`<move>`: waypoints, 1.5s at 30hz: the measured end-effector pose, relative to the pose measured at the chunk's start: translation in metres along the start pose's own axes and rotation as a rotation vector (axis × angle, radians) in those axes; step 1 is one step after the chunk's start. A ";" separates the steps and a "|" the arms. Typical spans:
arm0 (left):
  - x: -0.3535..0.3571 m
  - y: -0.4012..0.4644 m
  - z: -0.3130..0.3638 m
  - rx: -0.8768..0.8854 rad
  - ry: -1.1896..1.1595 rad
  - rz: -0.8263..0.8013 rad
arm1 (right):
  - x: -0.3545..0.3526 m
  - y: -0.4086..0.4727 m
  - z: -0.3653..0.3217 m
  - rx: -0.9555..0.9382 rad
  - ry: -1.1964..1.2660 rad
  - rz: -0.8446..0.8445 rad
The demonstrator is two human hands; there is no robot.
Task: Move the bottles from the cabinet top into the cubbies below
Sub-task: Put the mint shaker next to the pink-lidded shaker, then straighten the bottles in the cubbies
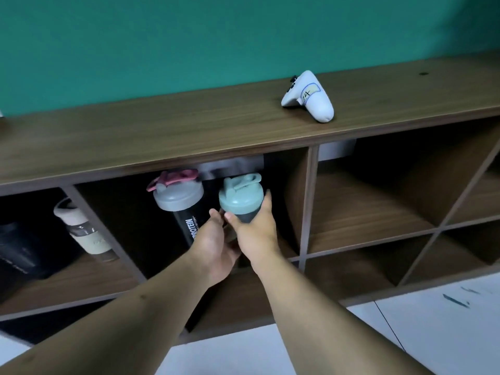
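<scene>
A dark shaker bottle with a mint-green lid (pixel 240 197) stands in the middle upper cubby of the wooden cabinet (pixel 162 136). My right hand (pixel 254 228) is wrapped around its body just under the lid. My left hand (pixel 216 242) cups the bottle's lower part from the left, which hides the base. Beside it on the left stands a black shaker with a grey lid and pink flip cap (pixel 180 201). In the cubby further left are a cream-capped clear bottle (pixel 81 226) and a dark bottle (pixel 19 250).
A white game controller (pixel 308 97) lies on the cabinet top at the right. The cubbies to the right (pixel 378 201) hold nothing I can see. A green wall rises behind. White floor tiles (pixel 433 320) run along the cabinet's foot.
</scene>
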State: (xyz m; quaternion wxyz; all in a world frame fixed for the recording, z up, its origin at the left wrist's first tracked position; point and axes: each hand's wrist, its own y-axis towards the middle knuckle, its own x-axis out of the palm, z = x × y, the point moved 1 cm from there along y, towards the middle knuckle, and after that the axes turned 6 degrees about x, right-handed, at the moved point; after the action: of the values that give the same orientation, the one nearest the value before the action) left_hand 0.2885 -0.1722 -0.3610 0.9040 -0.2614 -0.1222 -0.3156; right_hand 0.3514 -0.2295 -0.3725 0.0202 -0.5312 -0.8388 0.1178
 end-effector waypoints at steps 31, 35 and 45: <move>0.018 -0.005 -0.009 0.077 0.065 0.053 | -0.020 -0.010 0.022 0.067 -0.193 0.067; -0.022 -0.028 -0.022 0.310 0.208 0.289 | -0.008 -0.036 0.024 -0.083 -0.346 0.183; -0.091 0.000 0.005 0.270 0.239 0.220 | 0.065 -0.044 0.012 0.015 -0.224 -0.201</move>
State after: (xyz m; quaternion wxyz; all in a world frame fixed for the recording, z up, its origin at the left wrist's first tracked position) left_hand 0.2183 -0.1235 -0.3917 0.9679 -0.1105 -0.0257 -0.2244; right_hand 0.2822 -0.1911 -0.3802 -0.0580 -0.4278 -0.8839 0.1801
